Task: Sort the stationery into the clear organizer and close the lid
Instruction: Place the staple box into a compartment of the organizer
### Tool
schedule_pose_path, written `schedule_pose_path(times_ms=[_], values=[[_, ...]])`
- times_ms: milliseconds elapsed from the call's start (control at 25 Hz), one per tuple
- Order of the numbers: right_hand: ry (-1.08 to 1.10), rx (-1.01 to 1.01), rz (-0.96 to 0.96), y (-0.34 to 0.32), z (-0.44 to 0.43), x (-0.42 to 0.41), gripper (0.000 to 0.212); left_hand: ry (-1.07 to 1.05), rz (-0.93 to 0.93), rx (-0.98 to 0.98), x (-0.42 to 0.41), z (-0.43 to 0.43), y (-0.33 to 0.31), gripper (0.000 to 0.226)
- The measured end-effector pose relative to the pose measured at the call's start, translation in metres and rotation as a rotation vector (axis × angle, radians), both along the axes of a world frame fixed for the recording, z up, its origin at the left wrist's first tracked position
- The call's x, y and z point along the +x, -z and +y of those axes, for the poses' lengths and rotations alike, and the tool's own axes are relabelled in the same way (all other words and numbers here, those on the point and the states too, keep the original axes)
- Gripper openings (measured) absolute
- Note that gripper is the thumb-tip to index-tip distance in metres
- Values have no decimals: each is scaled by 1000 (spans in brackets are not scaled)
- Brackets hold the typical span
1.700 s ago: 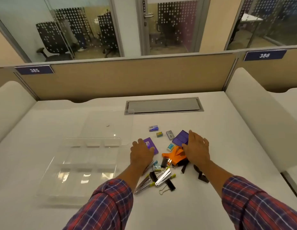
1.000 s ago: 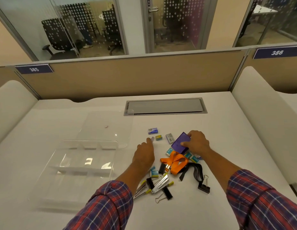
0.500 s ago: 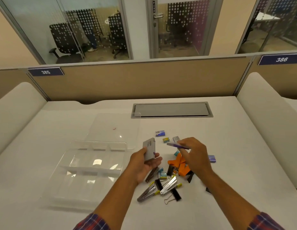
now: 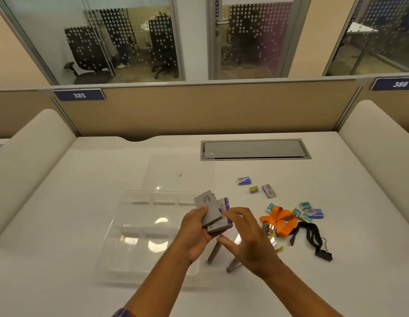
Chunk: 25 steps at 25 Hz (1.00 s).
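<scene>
Head view is showing the left hand (image 4: pixel 196 234) gripping two stacked card boxes (image 4: pixel 211 212); the clear organizer (image 4: pixel 139 227) is lying directly left, nearer that hand; the right hand (image 4: pixel 247 239) is hovering open-fingered.

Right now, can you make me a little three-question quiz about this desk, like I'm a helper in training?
1. True or false: the clear organizer already has stationery inside.
2. Which hand holds the two flat cards? A) left hand B) right hand C) neither
3. Fill in: the orange lanyard lies on the ____ beside a black lanyard.

Key: 1 false, its compartments look empty. 2 A, the right hand hovers close with fingers spread. 3 desk.
</scene>
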State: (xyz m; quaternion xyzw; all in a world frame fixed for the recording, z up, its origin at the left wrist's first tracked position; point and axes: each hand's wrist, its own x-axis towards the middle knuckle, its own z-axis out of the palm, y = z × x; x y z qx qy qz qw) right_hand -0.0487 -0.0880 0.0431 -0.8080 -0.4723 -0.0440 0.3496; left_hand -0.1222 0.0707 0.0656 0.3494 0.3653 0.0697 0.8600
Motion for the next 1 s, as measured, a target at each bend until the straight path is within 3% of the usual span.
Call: schedule_pose_path(times_ms=[160, 320, 520, 800, 1000], values=[[-25, -114, 185, -15, 33, 0, 115, 124, -9, 160, -23, 33, -4, 36], [-185, -408, 106, -29, 74, 1, 136, 227, 8, 330, -47, 57, 0, 42], [-160, -518, 31, -24, 105, -20, 124, 307, 4, 456, -67, 89, 6, 66], [-101, -538, 211, -19, 125, -33, 112, 351, -13, 449, -77, 117, 13, 55], [-105, -611, 191, -19, 134, -23, 113, 355, 17, 509, -72, 119, 11, 51]])
